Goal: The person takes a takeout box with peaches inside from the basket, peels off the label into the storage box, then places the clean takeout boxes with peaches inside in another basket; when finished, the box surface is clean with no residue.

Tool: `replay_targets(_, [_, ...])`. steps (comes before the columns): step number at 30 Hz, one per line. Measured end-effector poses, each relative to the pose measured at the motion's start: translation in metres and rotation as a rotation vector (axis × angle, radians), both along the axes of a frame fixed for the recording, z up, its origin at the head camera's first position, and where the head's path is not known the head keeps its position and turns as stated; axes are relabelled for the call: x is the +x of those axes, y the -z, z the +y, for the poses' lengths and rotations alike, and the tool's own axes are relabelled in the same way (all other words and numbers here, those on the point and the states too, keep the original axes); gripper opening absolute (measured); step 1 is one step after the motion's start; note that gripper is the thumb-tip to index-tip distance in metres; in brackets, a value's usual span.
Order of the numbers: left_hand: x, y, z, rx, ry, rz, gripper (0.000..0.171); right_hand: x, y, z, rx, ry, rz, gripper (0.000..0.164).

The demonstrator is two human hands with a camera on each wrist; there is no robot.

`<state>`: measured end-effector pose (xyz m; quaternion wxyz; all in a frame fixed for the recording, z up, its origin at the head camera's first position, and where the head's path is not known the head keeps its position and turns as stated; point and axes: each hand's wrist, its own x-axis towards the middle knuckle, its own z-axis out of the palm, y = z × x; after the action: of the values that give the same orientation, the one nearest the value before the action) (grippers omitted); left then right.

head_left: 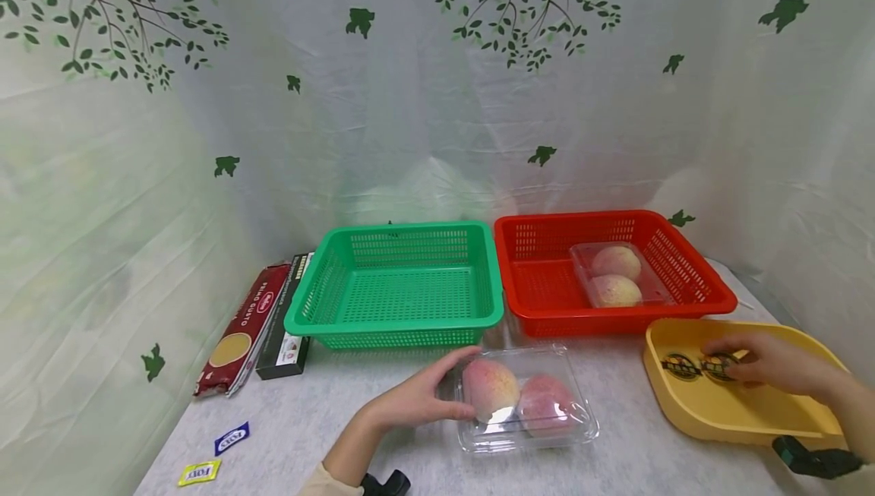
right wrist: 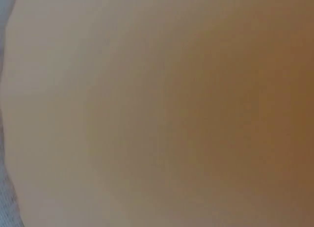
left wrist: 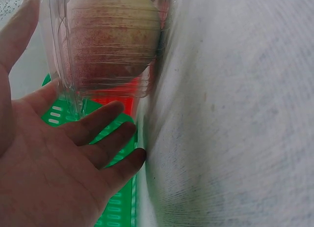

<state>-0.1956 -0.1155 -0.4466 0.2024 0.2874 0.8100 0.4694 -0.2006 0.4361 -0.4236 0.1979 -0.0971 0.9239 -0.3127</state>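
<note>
A clear plastic clamshell box point(head_left: 581, 429) with two pinkish peaches point(head_left: 490, 390) in it sits on the table in front. My left hand point(head_left: 420, 403) is at its left side, fingers spread, thumb by the front corner. In the left wrist view that hand point(left wrist: 64, 153) has its palm showing and its fingers loosely extended beside the box wall. Inside the yellow tray point(head_left: 666, 405), my right hand point(head_left: 779, 363) has its fingertips over one of two round black stickers point(head_left: 680, 366); I cannot tell whether it pinches it. The right wrist view is a blur.
A green basket point(head_left: 410, 333) stands behind the left hand. Next to it, a red basket point(head_left: 547, 321) holds another box of two paler peaches point(head_left: 617, 291). At left lie a red packet point(head_left: 249, 321), a black box point(head_left: 282, 352) and two small wrapped pieces point(head_left: 232, 438).
</note>
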Motion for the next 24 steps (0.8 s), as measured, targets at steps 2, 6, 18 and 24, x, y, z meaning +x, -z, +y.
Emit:
replay_targets(2, [0.000,0.000,0.000,0.001,0.001,-0.001,0.083,0.001,0.002,0.001,-0.012,-0.009,-0.005,0.043])
replay_targets(6, [0.000,0.000,0.000,0.002,0.002,-0.001,0.084,0.003,0.003,0.003,0.007,-0.021,0.028,0.045])
replay_targets(18, [-0.004,0.004,0.000,0.010,0.030,-0.032,0.083,0.009,-0.024,-0.003,0.182,0.049,0.218,0.043])
replay_targets(24, [-0.005,0.009,0.000,0.059,0.040,-0.070,0.077,0.008,-0.046,-0.011,0.127,0.124,0.300,0.040])
